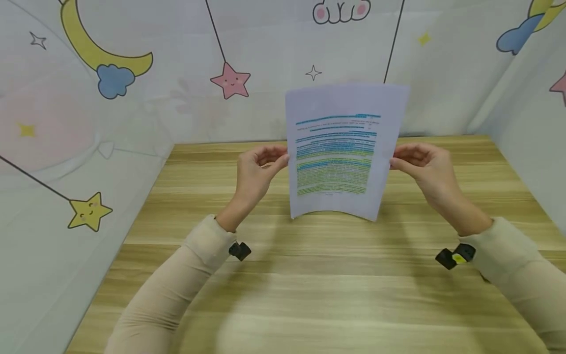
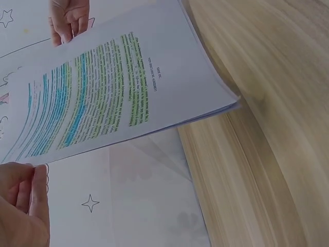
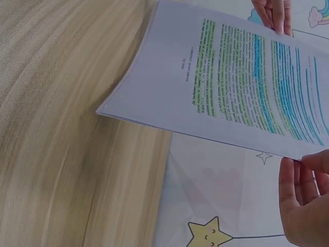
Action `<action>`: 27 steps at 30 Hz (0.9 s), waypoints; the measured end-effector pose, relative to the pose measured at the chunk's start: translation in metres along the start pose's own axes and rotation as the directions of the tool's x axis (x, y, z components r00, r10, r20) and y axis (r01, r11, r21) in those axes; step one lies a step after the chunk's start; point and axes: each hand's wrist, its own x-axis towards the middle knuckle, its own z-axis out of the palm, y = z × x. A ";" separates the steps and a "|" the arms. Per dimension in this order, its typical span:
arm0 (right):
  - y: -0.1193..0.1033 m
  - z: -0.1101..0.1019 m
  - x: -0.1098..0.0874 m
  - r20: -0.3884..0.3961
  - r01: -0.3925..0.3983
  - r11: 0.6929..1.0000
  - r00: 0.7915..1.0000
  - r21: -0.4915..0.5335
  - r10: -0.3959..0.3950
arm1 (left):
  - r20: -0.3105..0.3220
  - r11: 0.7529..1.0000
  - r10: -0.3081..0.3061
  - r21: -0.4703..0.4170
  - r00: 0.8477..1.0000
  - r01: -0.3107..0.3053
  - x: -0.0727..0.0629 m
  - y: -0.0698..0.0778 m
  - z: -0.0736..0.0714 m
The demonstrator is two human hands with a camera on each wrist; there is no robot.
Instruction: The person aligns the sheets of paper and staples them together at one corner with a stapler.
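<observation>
A thin stack of printed paper sheets (image 1: pixel 333 157) is held up over the wooden table, bowed slightly between both hands. Its printed side carries lines of text marked in blue and green highlighter. My left hand (image 1: pixel 261 172) pinches the left edge of the sheets between thumb and fingers. On the opposite edge, my right hand (image 1: pixel 426 167) does the same at about equal height. Both wrist views show the sheets (image 2: pixel 103 92) from the side, with thumb and fingertips of the right hand (image 3: pixel 308 190) right at the edge. More than one layer shows at the corner.
The wooden table (image 1: pixel 309 285) extends below and around the hands. Behind it hangs a pale cloth backdrop (image 1: pixel 265 113) printed with stars, moons and clouds, which also covers both sides. A small black device (image 1: pixel 240 250) sits at the left cuff, another (image 1: pixel 455 256) at the right.
</observation>
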 end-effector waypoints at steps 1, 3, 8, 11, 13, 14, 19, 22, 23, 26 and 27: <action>0.001 0.000 0.000 -0.001 0.013 1.000 1.000 0.009 -0.013 | -0.002 1.000 0.011 -0.004 1.000 -0.011 0.000 0.000 0.000; 0.002 0.000 0.000 -0.003 0.034 0.999 0.999 0.024 -0.034 | -0.001 1.000 0.028 -0.005 1.000 -0.028 0.000 -0.001 0.001; 0.005 -0.001 0.001 0.000 0.062 0.997 0.998 0.034 -0.062 | 0.017 0.999 0.052 -0.016 0.999 -0.051 0.000 -0.005 0.001; 0.007 -0.001 0.001 0.006 0.061 0.997 0.998 0.054 -0.061 | 0.026 0.998 0.052 -0.035 0.998 -0.052 -0.001 -0.008 0.001; 0.008 -0.002 0.001 0.012 0.060 0.995 0.998 0.076 -0.061 | 0.031 0.998 0.050 -0.044 0.998 -0.049 -0.001 -0.010 0.000; 0.008 -0.002 0.001 0.016 0.060 0.994 0.998 0.088 -0.061 | 0.031 0.998 0.049 -0.047 0.998 -0.048 -0.001 -0.011 0.000; 0.009 -0.001 0.002 0.026 0.062 0.993 0.998 0.095 -0.065 | 0.036 0.998 0.038 -0.059 0.999 -0.036 -0.001 -0.014 0.000; 0.009 -0.001 0.002 0.027 0.056 0.996 0.998 0.070 -0.058 | 0.042 0.998 0.037 -0.060 0.998 -0.034 -0.001 -0.016 -0.001; 0.009 0.000 0.002 0.028 0.052 0.996 0.998 0.067 -0.054 | 0.044 0.998 0.037 -0.058 0.998 -0.035 -0.001 -0.017 -0.001; 0.009 0.000 0.003 0.028 0.047 0.998 0.998 0.042 -0.048 | 0.052 0.998 0.035 -0.056 0.998 -0.032 -0.001 -0.019 -0.001; 0.009 0.000 0.003 0.031 0.044 0.998 0.998 0.045 -0.045 | 0.053 0.998 0.033 -0.055 0.998 -0.030 -0.001 -0.020 -0.001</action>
